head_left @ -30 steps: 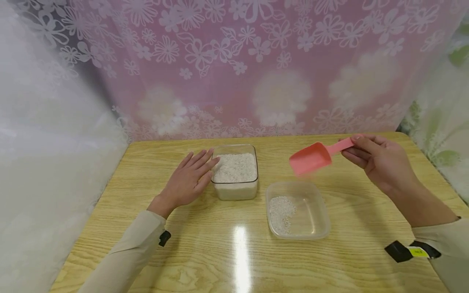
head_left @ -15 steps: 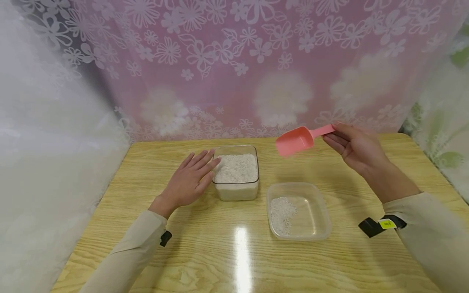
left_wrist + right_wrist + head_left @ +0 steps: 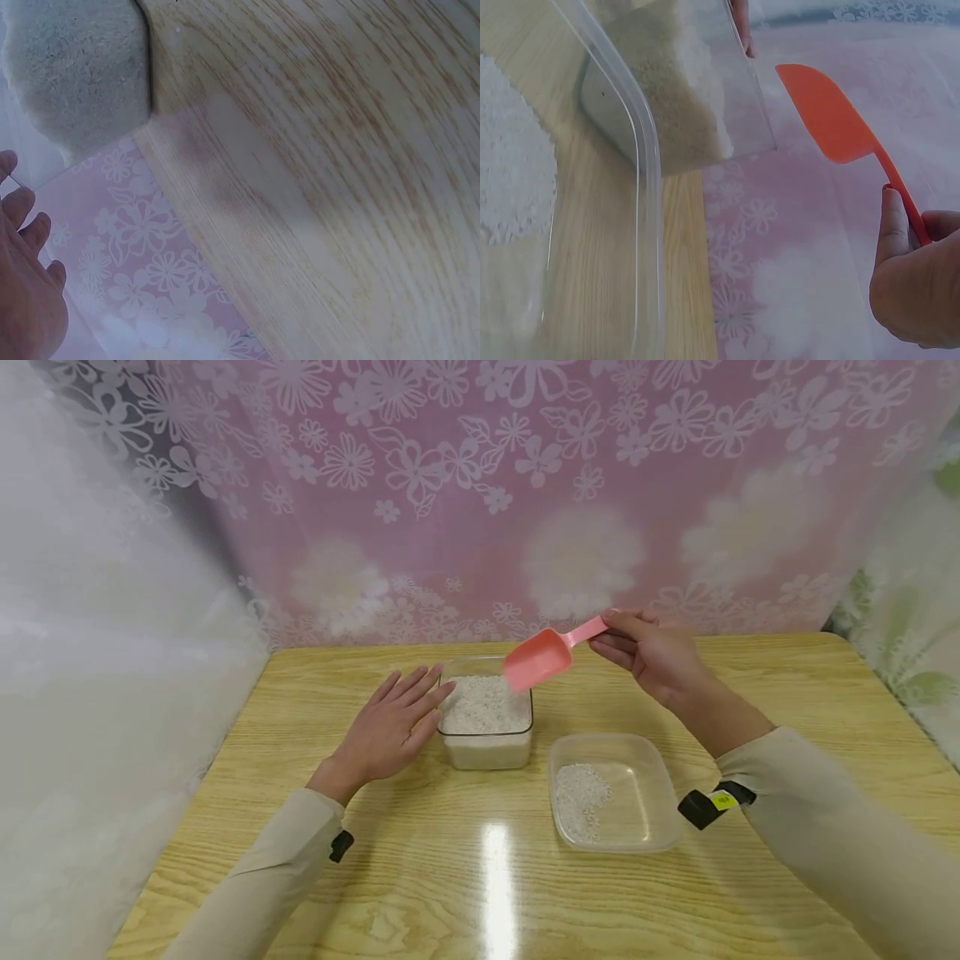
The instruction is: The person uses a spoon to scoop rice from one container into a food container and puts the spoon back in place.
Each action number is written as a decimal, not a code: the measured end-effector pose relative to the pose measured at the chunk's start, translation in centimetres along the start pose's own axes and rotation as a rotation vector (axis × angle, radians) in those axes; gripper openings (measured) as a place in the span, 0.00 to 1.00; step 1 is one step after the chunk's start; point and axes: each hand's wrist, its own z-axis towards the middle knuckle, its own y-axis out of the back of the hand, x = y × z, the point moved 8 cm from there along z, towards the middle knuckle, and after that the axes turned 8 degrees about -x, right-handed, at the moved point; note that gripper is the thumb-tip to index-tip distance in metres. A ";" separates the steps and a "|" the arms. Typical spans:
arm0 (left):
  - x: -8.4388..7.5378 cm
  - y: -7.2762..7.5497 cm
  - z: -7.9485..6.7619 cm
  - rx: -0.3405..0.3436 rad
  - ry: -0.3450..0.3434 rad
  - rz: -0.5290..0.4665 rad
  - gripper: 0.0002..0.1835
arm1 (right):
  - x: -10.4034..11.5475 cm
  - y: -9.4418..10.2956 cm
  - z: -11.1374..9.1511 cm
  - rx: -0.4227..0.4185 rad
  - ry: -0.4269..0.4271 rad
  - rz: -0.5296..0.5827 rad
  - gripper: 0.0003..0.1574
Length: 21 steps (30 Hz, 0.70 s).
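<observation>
My right hand (image 3: 660,656) pinches the handle of a pink plastic scoop (image 3: 538,658). In the head view the scoop overlaps the right rear rim of a clear square container (image 3: 487,753) that holds plenty of white rice (image 3: 483,706). The scoop's bowl shows no rice in it. My left hand (image 3: 386,727) lies with straight, spread fingers against the left side of that container, fingertips at its rim. Seen from the right wrist, the scoop (image 3: 829,112) hangs in the air beside the container (image 3: 675,97). The left wrist view catches only part of the left hand (image 3: 30,277).
A shallow translucent plastic tub (image 3: 652,835) stands to the right and nearer on the wooden table (image 3: 405,877), with a small heap of rice (image 3: 581,797) at its left side. A pink floral curtain (image 3: 465,552) hangs behind the table's far edge.
My right hand has carried the scoop leftward, from behind the translucent tub to the rice container's rim, rising somewhat at first. My left hand stays where it was.
</observation>
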 end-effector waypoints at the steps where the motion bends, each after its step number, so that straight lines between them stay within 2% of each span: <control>1: 0.0 0.0 0.0 0.000 -0.002 0.001 0.27 | -0.2 -0.3 0.2 -0.004 0.002 -0.012 0.09; 8: 0.0 0.1 0.0 0.004 -0.004 0.012 0.28 | -1.4 -1.7 1.3 -0.035 0.044 -0.109 0.16; 13: 0.0 0.1 0.0 0.003 -0.002 0.021 0.28 | -2.1 -2.6 1.9 -0.025 0.121 -0.213 0.21; 21: 0.1 0.1 0.0 0.020 0.009 0.030 0.27 | -2.5 -4.0 1.8 -0.020 0.251 -0.361 0.18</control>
